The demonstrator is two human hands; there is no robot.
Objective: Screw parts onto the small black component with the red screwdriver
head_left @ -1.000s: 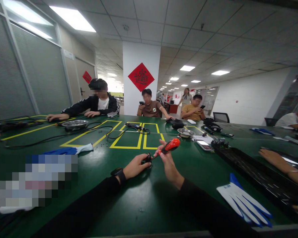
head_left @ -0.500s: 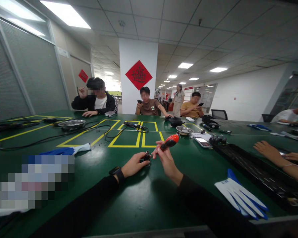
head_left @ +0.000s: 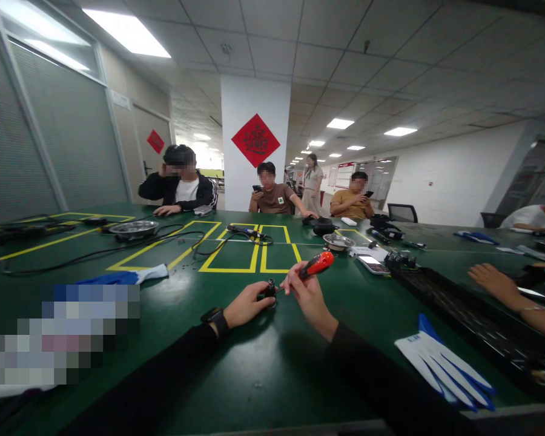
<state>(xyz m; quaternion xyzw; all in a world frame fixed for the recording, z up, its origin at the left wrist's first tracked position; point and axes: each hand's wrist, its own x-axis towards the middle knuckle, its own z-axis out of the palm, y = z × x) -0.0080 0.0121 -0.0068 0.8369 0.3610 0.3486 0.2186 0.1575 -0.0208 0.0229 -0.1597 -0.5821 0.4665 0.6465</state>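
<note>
My left hand [head_left: 248, 306], with a dark watch on its wrist, is closed around a small black cylindrical part [head_left: 271, 289] standing on the green table [head_left: 227, 375]. My right hand [head_left: 309, 298] grips a red and black screwdriver [head_left: 317, 265], its handle tilted up to the right. The thin shaft points left toward the black part; whether the tip touches it I cannot tell. Fingers hide the lower side of the part.
A white and blue glove [head_left: 442, 363] lies at right beside a long black tray [head_left: 476, 315] of small parts. Metal bowls [head_left: 338, 242], a phone [head_left: 373, 264], an electric screwdriver [head_left: 241, 230] and cables lie farther back. A co-worker's hand [head_left: 495, 284] rests at right.
The screwdriver handle has shifted slightly right and down in my right hand, and its shaft now shows near the black part. My left hand stays around the part.
</note>
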